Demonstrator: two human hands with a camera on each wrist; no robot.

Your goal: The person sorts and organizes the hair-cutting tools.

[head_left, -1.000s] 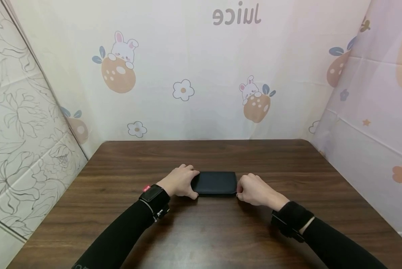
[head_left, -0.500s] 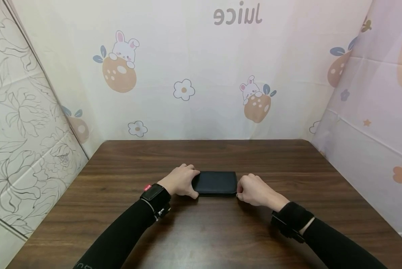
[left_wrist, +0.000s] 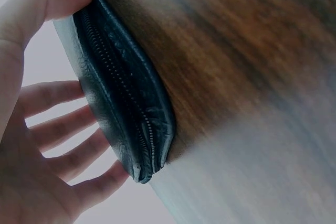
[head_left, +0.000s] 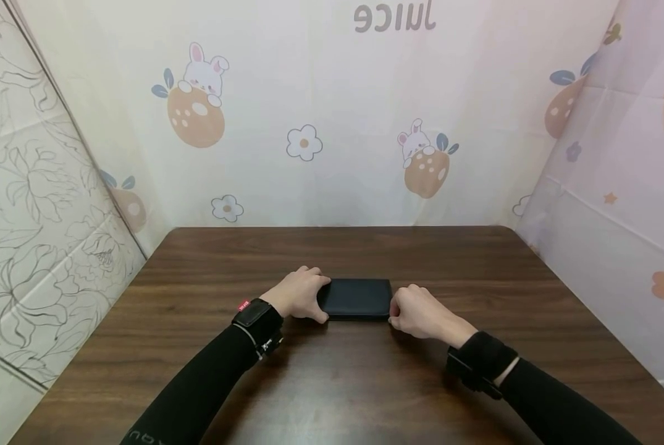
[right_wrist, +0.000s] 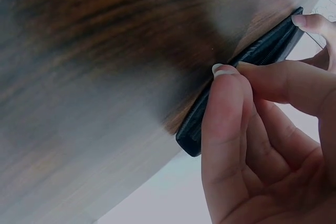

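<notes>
A black zip wallet (head_left: 356, 299) lies flat on the wooden table between both hands. Along its near edge, the left wrist view shows zipper teeth (left_wrist: 113, 69) running round to the corner. My left hand (head_left: 301, 295) grips the wallet's left end, thumb on the near edge and fingers spread along the far side. At the right end, my right hand (head_left: 423, 313) has its thumb and index finger pinched together on the zipper edge, the other fingers curled in. The fingertips hide whatever small part of the zipper lies between them.
Dark wood-grain table (head_left: 332, 377) extends around the wallet on all sides. Behind it hangs a pale printed curtain (head_left: 354, 185), with a similar cloth (head_left: 615, 247) at the right. A flower-patterned panel (head_left: 42, 235) stands along the left.
The head view has tilted slightly, so the curtain and table sit a little higher in it. Both hands and the wallet hold almost the same places.
</notes>
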